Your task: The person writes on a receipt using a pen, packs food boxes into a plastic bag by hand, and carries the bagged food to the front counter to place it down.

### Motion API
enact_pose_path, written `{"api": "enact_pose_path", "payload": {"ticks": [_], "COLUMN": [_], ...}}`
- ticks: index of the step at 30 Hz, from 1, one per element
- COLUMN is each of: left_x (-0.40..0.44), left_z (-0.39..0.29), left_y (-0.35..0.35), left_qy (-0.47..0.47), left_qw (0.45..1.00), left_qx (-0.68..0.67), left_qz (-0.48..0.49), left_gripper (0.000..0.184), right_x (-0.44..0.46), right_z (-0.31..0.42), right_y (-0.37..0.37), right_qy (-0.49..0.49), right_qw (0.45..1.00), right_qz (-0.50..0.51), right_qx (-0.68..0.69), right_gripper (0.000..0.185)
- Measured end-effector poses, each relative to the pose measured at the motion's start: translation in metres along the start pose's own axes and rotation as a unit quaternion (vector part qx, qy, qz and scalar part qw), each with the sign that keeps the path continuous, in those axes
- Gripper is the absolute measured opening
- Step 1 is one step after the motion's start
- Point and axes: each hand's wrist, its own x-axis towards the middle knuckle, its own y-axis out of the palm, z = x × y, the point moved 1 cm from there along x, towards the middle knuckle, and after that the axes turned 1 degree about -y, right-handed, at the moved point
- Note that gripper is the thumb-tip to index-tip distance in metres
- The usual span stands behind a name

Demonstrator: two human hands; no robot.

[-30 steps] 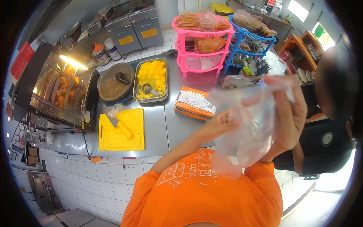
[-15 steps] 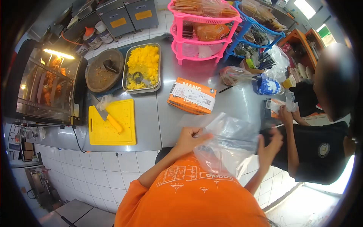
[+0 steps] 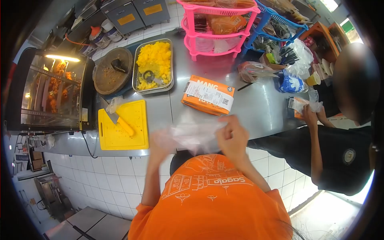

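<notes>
A clear plastic bag [image 3: 196, 133], blurred by motion, spans the space between my hands at the counter's front edge. My right hand [image 3: 233, 138] is closed on the bag's right side. At its left side is my left hand [image 3: 161, 143], with fingers too smeared to make out. Just beyond the bag sits an orange cardboard box [image 3: 206, 96] with a white printed label [image 3: 208, 95] across its top.
Left lie a yellow cutting board [image 3: 124, 138] with a knife [image 3: 125, 126], a tray of yellow food [image 3: 154, 60], a stone mortar [image 3: 113, 74] and a lit display warmer [image 3: 50, 92]. Pink [image 3: 219, 36] and blue racks [image 3: 276, 18] stand behind. A co-worker [image 3: 340, 156] handles another box at right.
The bag has swung left and up, off my lap side toward the box. My right hand has moved left and closed on it; my left hand has moved left.
</notes>
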Motion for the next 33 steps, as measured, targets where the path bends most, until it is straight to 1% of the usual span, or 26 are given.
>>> {"api": "enact_pose_path", "payload": {"ticks": [1, 2, 3, 4, 8, 9, 10, 11, 12, 13, 14, 15, 16, 18, 19, 20, 22, 24, 25, 26, 27, 28, 30, 31, 32, 33], "left_x": [-0.002, -0.005, -0.009, -0.015, -0.036, -0.039, -0.041, -0.042, -0.042, -0.040, -0.040, -0.042, -0.044, -0.053, -0.062, -0.069, -0.059, -0.054, -0.043, -0.030, -0.021, -0.014, 0.000, 0.009, 0.019, 0.026], "left_z": [0.014, -0.002, 0.006, 0.011, 0.004, 0.008, 0.013, 0.018, 0.020, 0.022, 0.028, 0.045, 0.070, 0.115, 0.138, 0.149, 0.109, 0.096, 0.056, 0.018, 0.028, 0.040, 0.043, 0.045, 0.047, 0.052], "left_y": [-0.028, -0.051, -0.081, -0.102, -0.101, -0.099, -0.097, -0.090, -0.079, -0.066, -0.059, -0.060, -0.063, -0.077, -0.090, -0.098, -0.084, -0.075, -0.061, -0.045, -0.031, -0.019, -0.009, -0.008, -0.011, -0.014], "left_qy": [-0.051, -0.076, -0.074, -0.071, -0.014, -0.007, 0.001, -0.047, -0.047, -0.109, -0.171, -0.173, -0.136, -0.102, -0.139, -0.175, -0.180, -0.074, -0.027, 0.021, 0.052, 0.083, 0.034, -0.010, -0.011, -0.084], "left_qw": [0.990, 0.972, 0.953, 0.927, 0.873, 0.910, 0.942, 0.960, 0.958, 0.954, 0.939, 0.938, 0.933, 0.925, 0.925, 0.914, 0.903, 0.852, 0.855, 0.855, 0.912, 0.954, 0.969, 0.979, 0.979, 0.984], "left_qx": [0.042, 0.024, 0.055, 0.084, 0.128, 0.096, 0.064, 0.000, 0.000, 0.088, 0.175, 0.177, 0.192, 0.205, 0.107, 0.010, 0.059, 0.389, 0.412, 0.434, 0.339, 0.237, 0.203, 0.168, 0.169, 0.040], "left_qz": [-0.124, -0.221, -0.290, -0.359, -0.471, -0.403, -0.331, -0.276, -0.281, -0.263, -0.241, -0.242, -0.272, -0.304, -0.337, -0.367, -0.386, -0.342, -0.314, -0.284, -0.224, -0.161, -0.139, -0.114, -0.117, -0.153], "left_gripper": [0.015, 0.010, 0.012, 0.014, 0.021, 0.029, 0.037, 0.047, 0.047, 0.046, 0.045, 0.045, 0.041, 0.037, 0.036, 0.035, 0.041, 0.048, 0.049, 0.050, 0.050, 0.050, 0.045, 0.040, 0.040, 0.034], "right_x": [0.007, 0.015, 0.020, 0.025, 0.040, 0.048, 0.047, 0.046, 0.041, 0.036, 0.031, 0.025, 0.029, 0.047, 0.055, 0.059, 0.072, 0.090, 0.099, 0.106, 0.108, 0.109, 0.110, 0.124, 0.128, 0.129], "right_z": [-0.006, -0.013, -0.015, -0.015, -0.019, -0.021, -0.013, -0.004, 0.005, 0.014, 0.011, 0.004, -0.005, -0.020, -0.023, -0.019, -0.019, -0.024, -0.020, -0.013, -0.011, -0.015, -0.024, -0.029, -0.037, -0.048], "right_y": [-0.005, -0.013, -0.017, -0.016, 0.002, 0.015, 0.028, 0.042, 0.055, 0.068, 0.083, 0.093, 0.097, 0.094, 0.092, 0.088, 0.084, 0.081, 0.078, 0.075, 0.073, 0.072, 0.064, 0.054, 0.048, 0.043], "right_qy": [0.000, -0.048, -0.096, -0.099, -0.097, -0.070, -0.071, -0.063, -0.078, -0.092, 0.006, 0.104, 0.103, 0.003, -0.031, -0.014, 0.002, 0.016, 0.015, 0.013, 0.009, 0.007, -0.111, -0.109, -0.111, -0.156], "right_qw": [1.000, 0.994, 0.976, 0.976, 0.988, 0.994, 0.982, 0.962, 0.959, 0.955, 0.953, 0.933, 0.932, 0.961, 0.967, 0.964, 0.958, 0.923, 0.921, 0.867, 0.801, 0.799, 0.803, 0.807, 0.805, 0.880], "right_qz": [0.002, -0.076, -0.153, -0.151, -0.107, 0.002, 0.059, 0.115, 0.118, 0.120, 0.210, 0.296, 0.299, 0.239, 0.218, 0.241, 0.269, 0.369, 0.375, 0.489, 0.594, 0.597, 0.549, 0.572, 0.574, 0.444], "right_qx": [0.002, -0.061, -0.121, -0.118, -0.050, 0.087, 0.163, 0.237, 0.247, 0.256, 0.219, 0.175, 0.176, 0.139, 0.126, 0.112, 0.096, 0.108, 0.108, 0.093, 0.076, 0.076, 0.204, 0.101, 0.102, -0.062], "right_gripper": [0.026, 0.023, 0.021, 0.021, 0.029, 0.037, 0.044, 0.052, 0.055, 0.058, 0.058, 0.058, 0.058, 0.057, 0.057, 0.056, 0.055, 0.053, 0.053, 0.059, 0.067, 0.067, 0.075, 0.098, 0.098, 0.105]}}
